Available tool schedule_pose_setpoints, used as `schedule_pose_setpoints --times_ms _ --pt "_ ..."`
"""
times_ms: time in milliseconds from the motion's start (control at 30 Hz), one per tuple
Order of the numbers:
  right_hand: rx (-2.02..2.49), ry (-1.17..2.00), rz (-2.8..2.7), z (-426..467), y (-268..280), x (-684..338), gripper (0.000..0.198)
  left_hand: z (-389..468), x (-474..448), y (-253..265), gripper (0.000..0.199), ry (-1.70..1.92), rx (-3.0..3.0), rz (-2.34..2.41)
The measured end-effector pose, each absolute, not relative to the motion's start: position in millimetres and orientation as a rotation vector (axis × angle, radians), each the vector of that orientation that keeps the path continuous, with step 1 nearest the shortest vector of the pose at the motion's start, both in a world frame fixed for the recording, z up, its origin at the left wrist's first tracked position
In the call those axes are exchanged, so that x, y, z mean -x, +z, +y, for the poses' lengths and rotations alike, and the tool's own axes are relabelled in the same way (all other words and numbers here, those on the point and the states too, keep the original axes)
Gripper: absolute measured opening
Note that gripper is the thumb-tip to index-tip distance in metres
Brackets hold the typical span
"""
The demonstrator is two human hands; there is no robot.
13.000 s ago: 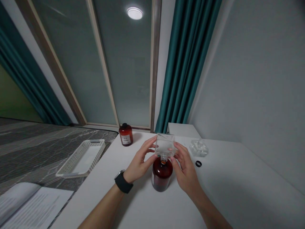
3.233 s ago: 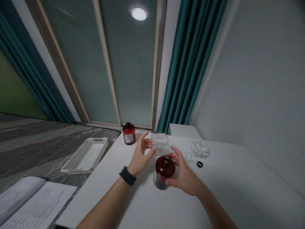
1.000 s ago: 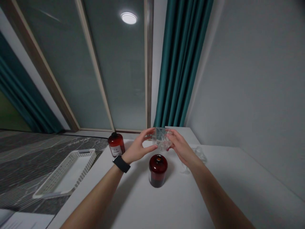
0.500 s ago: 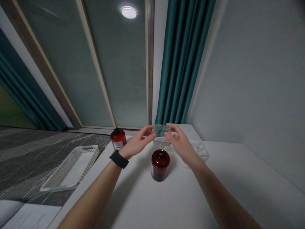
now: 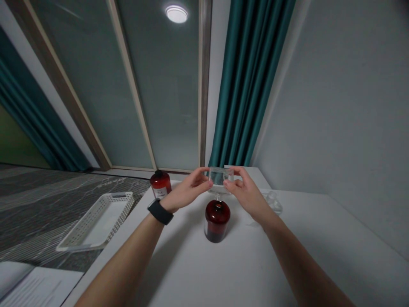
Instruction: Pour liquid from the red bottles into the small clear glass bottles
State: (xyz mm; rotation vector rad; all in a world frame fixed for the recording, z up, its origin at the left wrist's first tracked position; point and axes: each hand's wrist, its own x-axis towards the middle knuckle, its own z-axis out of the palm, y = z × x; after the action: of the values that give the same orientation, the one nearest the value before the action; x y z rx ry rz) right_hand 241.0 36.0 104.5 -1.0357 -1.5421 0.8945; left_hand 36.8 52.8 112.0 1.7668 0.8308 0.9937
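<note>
Between my two hands is a clear, box-shaped container [image 5: 220,178], see-through like glass or plastic. My left hand [image 5: 193,189], with a dark watch on its wrist, pinches the container's left end with thumb and fingers. At the opposite end, my right hand [image 5: 241,186] grips it the same way. A dark red glass bottle [image 5: 217,221] stands upright on the white table just below and nearer to me. Something clear and narrow shows between the container and the bottle's top; whether they touch I cannot tell.
Another red bottle [image 5: 160,184], with a white label and black top, stands beyond my left wrist. Crumpled clear plastic [image 5: 273,201] lies behind my right forearm. Left of the table are a white perforated basket [image 5: 96,221] and an open book [image 5: 41,285]. A wall [image 5: 345,128] borders the right.
The clear container has tilted slightly in my hands and now sits closer over the bottle's top. The whole view has shifted a little; both hands keep their hold.
</note>
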Motion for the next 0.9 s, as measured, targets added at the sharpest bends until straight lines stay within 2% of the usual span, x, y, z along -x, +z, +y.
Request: schedule_pose_setpoints --times_ms 900 --pt "1.069 0.843 -1.71 23 115 -256 0.043 44 -32 122 0.056 0.934 -1.97 0.856"
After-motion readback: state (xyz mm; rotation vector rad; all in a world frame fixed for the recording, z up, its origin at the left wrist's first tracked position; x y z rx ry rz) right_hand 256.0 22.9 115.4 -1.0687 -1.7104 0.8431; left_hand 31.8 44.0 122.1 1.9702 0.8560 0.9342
